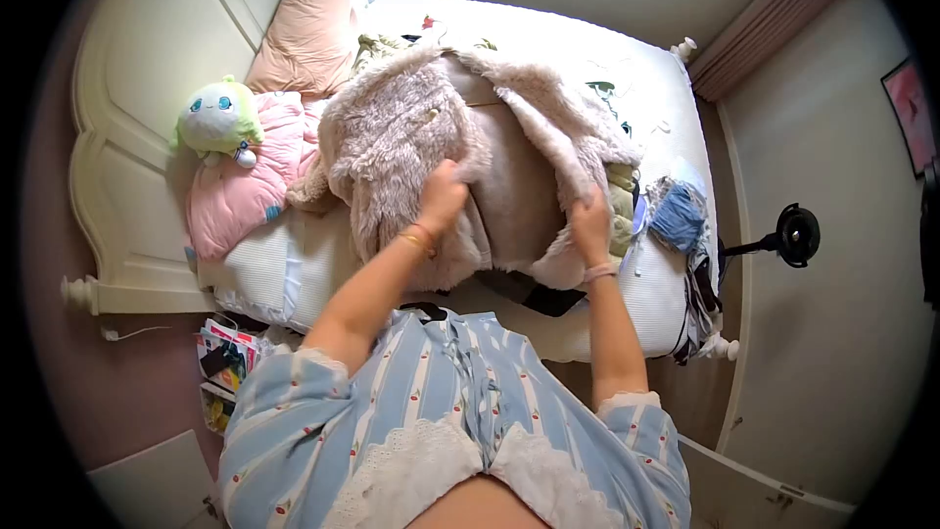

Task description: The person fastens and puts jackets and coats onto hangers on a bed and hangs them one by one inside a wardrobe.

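Note:
A shaggy, pinkish-beige fur coat (397, 122) is spread over the bed, its front parted so that the smooth tan lining (514, 176) shows. My left hand (444, 198) grips the coat's edge on the left side of the opening, fingers wrapped into the fur. On the opposite edge, my right hand (589, 225) is closed around the fur, near the lower right part of the coat. Dark cloth peeks out beneath the coat's near edge.
The bed (641, 318) has a cream headboard (147, 59) at left. By it lie a peach pillow (308, 34), a pink pillow (250, 191) and a plush toy (217, 120). Folded denim (678, 216) and other clothes lie at right. A black fan (798, 235) stands beyond the bed.

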### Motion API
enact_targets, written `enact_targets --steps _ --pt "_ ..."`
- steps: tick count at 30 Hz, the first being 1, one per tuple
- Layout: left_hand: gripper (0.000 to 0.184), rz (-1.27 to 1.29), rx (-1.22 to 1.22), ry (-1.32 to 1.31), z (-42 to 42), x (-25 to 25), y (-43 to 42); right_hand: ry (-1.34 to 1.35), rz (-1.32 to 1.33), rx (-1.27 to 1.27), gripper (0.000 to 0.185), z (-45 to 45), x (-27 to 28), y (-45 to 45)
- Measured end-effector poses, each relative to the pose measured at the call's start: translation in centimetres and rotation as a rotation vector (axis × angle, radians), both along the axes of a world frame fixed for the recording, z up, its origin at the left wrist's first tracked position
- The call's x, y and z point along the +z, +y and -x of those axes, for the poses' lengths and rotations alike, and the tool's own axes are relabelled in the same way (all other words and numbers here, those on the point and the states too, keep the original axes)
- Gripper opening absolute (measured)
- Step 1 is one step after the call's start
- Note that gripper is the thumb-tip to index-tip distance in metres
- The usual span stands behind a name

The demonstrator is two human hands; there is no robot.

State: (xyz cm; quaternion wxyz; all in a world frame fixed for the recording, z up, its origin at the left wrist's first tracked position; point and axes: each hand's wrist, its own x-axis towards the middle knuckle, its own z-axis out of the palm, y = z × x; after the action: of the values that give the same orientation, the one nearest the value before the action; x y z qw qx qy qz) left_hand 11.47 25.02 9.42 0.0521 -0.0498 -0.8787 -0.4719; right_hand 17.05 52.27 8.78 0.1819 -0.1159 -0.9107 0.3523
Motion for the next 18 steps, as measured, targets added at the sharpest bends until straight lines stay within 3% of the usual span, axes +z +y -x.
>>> enact_targets --steps 1,3,4,5,6,7,9,10,11,13,14,15,17,18 --pt "0.022 -0.423 -0.121 0.085 1.0 0.0 -2.2 0.137 0.219 0.037 0.026 0.9 -0.1 1.3" --pt "0.025 -0.358 0.089 -0.151 0.3 3.2 -9.2 -0.185 0.788 -0.073 0.024 1.0 4.1 3.0" --pt "0.027 -0.218 0.044 -0.068 1.0 2.6 -13.5 -0.064 1.153 -0.006 0.025 2.4 0.9 5.5" --pt "0.030 -0.079 0.010 0.023 1.8 2.0 -17.9 -0.064 1.162 -0.009 0.025 2.1 1.7 4.7" --pt "0.030 -0.956 0.096 -0.348 1.9 2.9 -20.1 0.007 1.210 -0.050 0.024 1.5 4.1 3.3" --pt "0.030 -1.184 0.192 -0.342 0.8 6.6 -19.4 0.010 1.322 -0.018 0.023 1.2 5.5 2.2" --pt "0.029 -1.107 0.151 -0.286 0.3 8.6 -20.9 -0.062 1.606 0.113 0.021 0.8 7.3 0.6" --pt "0.028 -1.087 0.163 -0.220 -0.5 10.4 -19.7 -0.132 1.511 0.196 0.017 2.2 3.5 2.0" --pt "0.028 -1.090 0.174 -0.219 -0.5 10.0 -19.5 -0.080 1.211 0.056 0.016 1.6 5.0 -0.5" --pt "0.029 -0.825 0.092 -0.094 -0.4 9.0 -19.1 0.049 0.848 -0.012 0.016 1.8 6.0 -4.1" --pt "0.027 -0.805 0.096 -0.070 -0.9 9.3 -17.6 0.198 0.543 0.005 0.014 1.6 6.5 -6.0" --pt "0.027 -0.805 0.099 -0.070 -1.0 9.2 -16.4 0.201 0.532 0.109 0.014 1.2 6.9 -7.9" --pt "0.024 -0.431 0.108 0.075 -1.2 8.4 -14.3 0.109 0.530 0.351 0.021 0.8 6.6 -11.6" --pt "0.023 -0.477 0.037 0.033 -0.7 6.0 -13.7 0.013 0.538 0.487 0.031 0.7 5.5 -13.0"
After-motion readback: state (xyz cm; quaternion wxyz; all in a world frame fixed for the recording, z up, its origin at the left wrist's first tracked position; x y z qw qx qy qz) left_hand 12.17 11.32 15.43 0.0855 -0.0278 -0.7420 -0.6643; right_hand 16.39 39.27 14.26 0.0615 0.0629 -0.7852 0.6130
